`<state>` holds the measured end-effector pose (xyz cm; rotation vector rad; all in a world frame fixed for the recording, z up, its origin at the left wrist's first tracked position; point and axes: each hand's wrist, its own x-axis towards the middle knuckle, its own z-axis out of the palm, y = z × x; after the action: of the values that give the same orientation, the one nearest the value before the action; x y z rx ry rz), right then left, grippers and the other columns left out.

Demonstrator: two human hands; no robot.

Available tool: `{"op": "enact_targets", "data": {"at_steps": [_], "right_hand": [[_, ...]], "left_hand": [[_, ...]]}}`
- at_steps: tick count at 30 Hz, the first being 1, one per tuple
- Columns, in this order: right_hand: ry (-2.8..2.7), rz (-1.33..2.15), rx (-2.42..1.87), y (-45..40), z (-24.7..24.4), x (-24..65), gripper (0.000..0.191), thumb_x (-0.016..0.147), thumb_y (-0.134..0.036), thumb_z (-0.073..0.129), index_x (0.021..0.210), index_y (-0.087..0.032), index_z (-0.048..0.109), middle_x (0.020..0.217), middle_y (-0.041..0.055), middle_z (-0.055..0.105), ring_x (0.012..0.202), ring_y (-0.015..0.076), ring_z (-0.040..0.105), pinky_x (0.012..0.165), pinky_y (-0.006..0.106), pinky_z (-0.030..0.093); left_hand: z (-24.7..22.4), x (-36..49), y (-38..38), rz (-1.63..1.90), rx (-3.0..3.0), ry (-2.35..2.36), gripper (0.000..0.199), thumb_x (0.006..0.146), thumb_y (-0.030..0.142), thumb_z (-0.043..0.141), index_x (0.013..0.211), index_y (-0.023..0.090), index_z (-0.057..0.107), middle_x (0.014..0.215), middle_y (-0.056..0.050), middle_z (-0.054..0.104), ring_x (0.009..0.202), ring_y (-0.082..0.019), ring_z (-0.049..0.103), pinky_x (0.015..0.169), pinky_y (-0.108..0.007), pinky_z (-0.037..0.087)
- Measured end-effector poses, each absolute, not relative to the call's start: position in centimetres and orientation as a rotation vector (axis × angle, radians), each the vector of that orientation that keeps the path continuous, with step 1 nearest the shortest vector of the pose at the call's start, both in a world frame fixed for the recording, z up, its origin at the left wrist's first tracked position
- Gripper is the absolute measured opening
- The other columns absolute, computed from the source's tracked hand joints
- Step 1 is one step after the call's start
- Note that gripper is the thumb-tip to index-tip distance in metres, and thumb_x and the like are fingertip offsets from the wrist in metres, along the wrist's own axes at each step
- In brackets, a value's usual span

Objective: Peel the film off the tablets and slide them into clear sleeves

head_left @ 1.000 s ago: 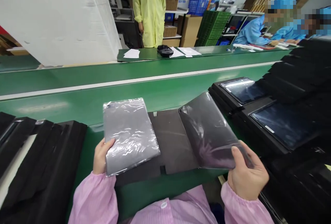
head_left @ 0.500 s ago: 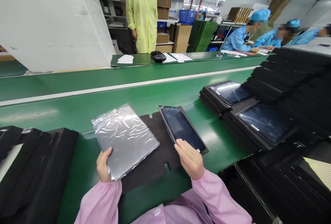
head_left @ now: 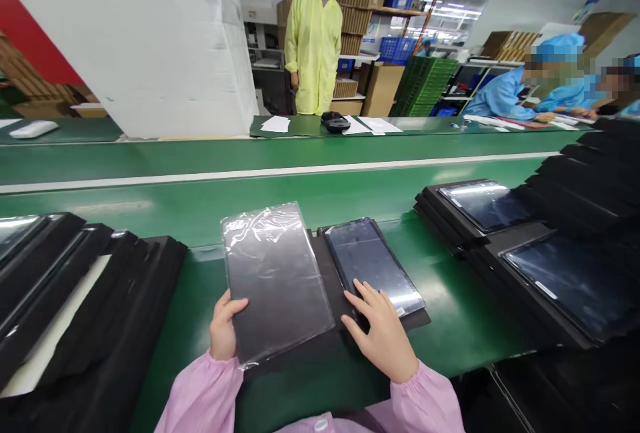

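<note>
My left hand (head_left: 227, 326) grips the lower left edge of a flat panel in clear, wrinkled plastic (head_left: 275, 280), its thumb on top. That panel overlaps a black foam sheet (head_left: 327, 266) on the green bench. Beside it, a dark-screened tablet (head_left: 370, 263) lies on the right part of the foam. My right hand (head_left: 383, 333) has its fingers spread over the tablet's lower left part, fingertips at the screen.
Black foam pieces (head_left: 125, 313) are piled at the left, with a pale sheet among them. More tablets (head_left: 565, 280) rest on black foam stacks at the right. Across the green bench (head_left: 190, 203) stands a person in yellow (head_left: 315, 46); people in blue sit at the far right.
The tablet was tilted and now lies flatter. My right hand's fingers have spread apart. The wrapped panel has turned more upright in view, and the whole view has shifted left.
</note>
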<state>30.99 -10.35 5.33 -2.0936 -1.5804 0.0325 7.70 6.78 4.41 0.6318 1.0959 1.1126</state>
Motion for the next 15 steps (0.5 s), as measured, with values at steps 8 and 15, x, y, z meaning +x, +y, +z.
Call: {"op": "enact_targets", "data": {"at_steps": [8, 15], "right_hand": [[-1.135, 0.334, -1.724, -3.6, 8.6, 28.7, 0.027, 0.088, -0.038, 0.06, 0.102, -0.019, 0.072, 0.089, 0.0077, 0.074, 0.086, 0.0232, 0.071, 0.086, 0.038, 0.056], [-0.961, 0.401, -1.802, -1.5, 8.7, 28.1, 0.028, 0.079, -0.047, 0.065, 0.08, -0.019, 0.072, 0.074, 0.0061, 0.071, 0.071, 0.0222, 0.065, 0.071, 0.034, 0.053]], "left_hand": [[4.1, 7.7, 5.9, 1.152, 0.685, 0.942, 0.025, 0.036, 0.017, 0.055, 0.055, 0.017, 0.07, 0.053, 0.0, 0.065, 0.049, -0.015, 0.053, 0.049, -0.024, 0.041], [4.0, 7.7, 5.9, 1.1, 0.766, 0.884, 0.029, 0.035, 0.017, 0.048, 0.053, 0.015, 0.07, 0.05, 0.0, 0.059, 0.046, -0.012, 0.042, 0.044, -0.022, 0.031]]}}
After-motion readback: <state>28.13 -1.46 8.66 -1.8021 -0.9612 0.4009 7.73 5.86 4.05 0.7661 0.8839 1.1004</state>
